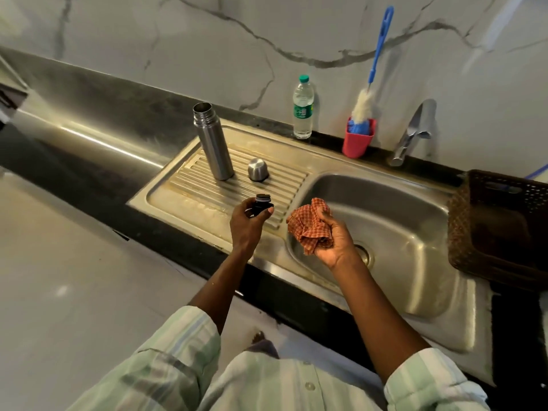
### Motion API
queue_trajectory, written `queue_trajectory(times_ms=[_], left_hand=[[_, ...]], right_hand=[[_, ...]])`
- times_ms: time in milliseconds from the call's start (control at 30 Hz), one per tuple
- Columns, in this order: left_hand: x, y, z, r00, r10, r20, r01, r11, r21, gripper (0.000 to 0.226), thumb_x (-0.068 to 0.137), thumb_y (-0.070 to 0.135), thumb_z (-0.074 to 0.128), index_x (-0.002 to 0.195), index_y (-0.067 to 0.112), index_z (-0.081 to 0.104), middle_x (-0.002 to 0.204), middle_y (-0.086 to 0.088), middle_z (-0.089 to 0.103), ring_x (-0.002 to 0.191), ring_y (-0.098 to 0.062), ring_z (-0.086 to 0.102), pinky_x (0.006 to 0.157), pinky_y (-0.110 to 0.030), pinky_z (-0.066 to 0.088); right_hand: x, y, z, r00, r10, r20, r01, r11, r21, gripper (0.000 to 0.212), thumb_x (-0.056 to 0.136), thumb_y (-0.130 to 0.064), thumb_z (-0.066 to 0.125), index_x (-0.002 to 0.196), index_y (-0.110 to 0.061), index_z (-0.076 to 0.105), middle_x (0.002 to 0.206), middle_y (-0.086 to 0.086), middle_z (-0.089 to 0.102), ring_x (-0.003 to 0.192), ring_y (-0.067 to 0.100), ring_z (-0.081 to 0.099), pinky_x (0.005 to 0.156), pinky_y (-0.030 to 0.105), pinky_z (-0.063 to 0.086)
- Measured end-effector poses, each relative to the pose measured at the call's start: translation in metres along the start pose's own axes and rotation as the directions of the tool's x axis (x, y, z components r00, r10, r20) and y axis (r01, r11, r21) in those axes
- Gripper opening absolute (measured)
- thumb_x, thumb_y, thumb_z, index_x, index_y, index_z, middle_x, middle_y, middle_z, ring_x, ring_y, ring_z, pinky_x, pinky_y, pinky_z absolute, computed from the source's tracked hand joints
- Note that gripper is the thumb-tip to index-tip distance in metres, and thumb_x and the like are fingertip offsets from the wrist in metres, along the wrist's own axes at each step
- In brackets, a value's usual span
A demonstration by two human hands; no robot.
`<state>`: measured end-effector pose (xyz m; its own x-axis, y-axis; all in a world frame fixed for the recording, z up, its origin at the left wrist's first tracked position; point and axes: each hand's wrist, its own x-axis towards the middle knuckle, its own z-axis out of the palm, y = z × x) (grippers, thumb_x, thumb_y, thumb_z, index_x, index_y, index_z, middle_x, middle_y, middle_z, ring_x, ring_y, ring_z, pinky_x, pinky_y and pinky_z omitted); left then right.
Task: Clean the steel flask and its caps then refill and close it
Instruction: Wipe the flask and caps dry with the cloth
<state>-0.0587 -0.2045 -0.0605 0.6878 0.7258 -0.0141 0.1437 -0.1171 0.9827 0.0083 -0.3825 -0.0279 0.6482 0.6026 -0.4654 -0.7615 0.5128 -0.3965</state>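
Steel sink drainboard [189, 200], left hand [246, 225] fingers pinching black inner cap [261, 204], right hand [333, 241] palm-up, clutching checked cloth [310, 225]

This is a kitchen in a home. A steel sink [394, 221] is set into a dark bench [89, 161]. Beside the bowl is a ribbed part [207, 185] where wet things drip dry. A tap [412, 134] stands behind the sink. The wall [207, 40] is white stone with grey lines. By the wall stand a water bottle [303, 108] and a red cup [357, 140] with a blue brush [378, 51] in it. A brown basket [501, 226] sits to the right of the sink. A steel flask [213, 140] and a steel cap [258, 169] stand on the ribbed part. The floor [59, 277] is pale and shiny.
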Motion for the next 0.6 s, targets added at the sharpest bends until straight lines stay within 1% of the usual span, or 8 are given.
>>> queue_trajectory(times_ms=[67,100,233,333,367,400,500,600], left_hand=[[0.004,0.0,-0.012,0.999,0.019,-0.049,-0.016,0.998,0.059,0.038,0.078,0.024,0.083,0.114,0.017,0.07,0.108,0.001,0.073,0.099,-0.011,0.068,0.089,-0.034,0.057],[0.008,0.0,-0.018,0.996,0.032,-0.078,-0.023,0.994,0.105,0.04,0.078,0.025,0.083,0.115,0.018,0.07,0.109,0.001,0.072,0.1,-0.011,0.066,0.088,-0.032,0.055],[0.025,-0.011,-0.037,0.994,0.027,-0.103,-0.004,0.976,0.219,0.044,0.08,0.026,0.081,0.119,0.014,0.068,0.112,-0.003,0.071,0.099,-0.014,0.065,0.083,-0.024,0.051],[0.046,-0.019,-0.052,0.993,0.03,-0.114,0.003,0.96,0.28,0.047,0.08,0.029,0.081,0.121,0.011,0.064,0.114,-0.007,0.069,0.101,-0.018,0.064,0.087,-0.032,0.053],[0.055,-0.022,-0.057,0.993,0.03,-0.11,0.004,0.955,0.298,0.046,0.081,0.03,0.08,0.119,0.011,0.064,0.113,-0.007,0.068,0.101,-0.02,0.063,0.087,-0.033,0.052],[0.062,-0.024,-0.061,0.995,0.027,-0.098,0.006,0.948,0.318,0.044,0.081,0.03,0.079,0.118,0.011,0.063,0.112,-0.008,0.068,0.101,-0.021,0.062,0.087,-0.033,0.051],[0.08,-0.032,-0.071,0.999,0.019,-0.048,-0.001,0.931,0.364,0.043,0.083,0.032,0.077,0.118,0.013,0.06,0.113,-0.007,0.066,0.102,-0.021,0.06,0.086,-0.032,0.049],[0.091,-0.04,-0.076,1.0,0.022,-0.02,-0.012,0.925,0.379,0.045,0.082,0.034,0.077,0.119,0.015,0.059,0.114,-0.007,0.066,0.101,-0.02,0.06,0.086,-0.034,0.05]], right_hand=[[0.003,0.01,0.007,0.997,0.063,0.039,-0.063,0.998,-0.004,0.031,0.088,-0.015,0.051,0.107,-0.004,0.073,0.114,0.022,0.067,0.1,0.04,0.065,0.092,0.057,0.047],[0.007,0.014,0.011,0.995,0.075,0.064,-0.075,0.997,-0.011,0.032,0.091,-0.015,0.047,0.105,-0.004,0.074,0.114,0.021,0.067,0.098,0.04,0.066,0.09,0.058,0.048],[0.033,0.028,0.028,0.994,0.035,0.102,-0.036,0.999,0.011,0.036,0.085,-0.013,0.052,0.12,-0.015,0.062,0.124,0.021,0.064,0.106,0.041,0.063,0.085,0.063,0.051],[0.052,0.036,0.045,0.996,0.04,0.081,-0.037,0.998,-0.045,0.029,0.083,-0.016,0.052,0.099,-0.013,0.077,0.119,0.019,0.066,0.109,0.04,0.059,0.098,0.065,0.042],[0.06,0.039,0.05,0.997,0.045,0.068,-0.04,0.997,-0.068,0.029,0.083,-0.016,0.052,0.096,-0.011,0.078,0.117,0.019,0.067,0.108,0.039,0.059,0.103,0.063,0.038],[0.066,0.042,0.054,0.997,0.053,0.052,-0.049,0.996,-0.071,0.03,0.083,-0.017,0.053,0.1,-0.008,0.075,0.117,0.019,0.067,0.106,0.039,0.06,0.106,0.061,0.036],[0.083,0.05,0.064,0.998,0.064,0.018,-0.063,0.996,-0.061,0.037,0.087,-0.016,0.051,0.119,-0.001,0.061,0.122,0.021,0.063,0.104,0.044,0.062,0.098,0.06,0.043],[0.094,0.053,0.072,0.996,0.086,0.008,-0.084,0.992,-0.093,0.036,0.094,-0.017,0.044,0.11,0.004,0.068,0.113,0.023,0.066,0.098,0.043,0.066,0.089,0.065,0.043]])
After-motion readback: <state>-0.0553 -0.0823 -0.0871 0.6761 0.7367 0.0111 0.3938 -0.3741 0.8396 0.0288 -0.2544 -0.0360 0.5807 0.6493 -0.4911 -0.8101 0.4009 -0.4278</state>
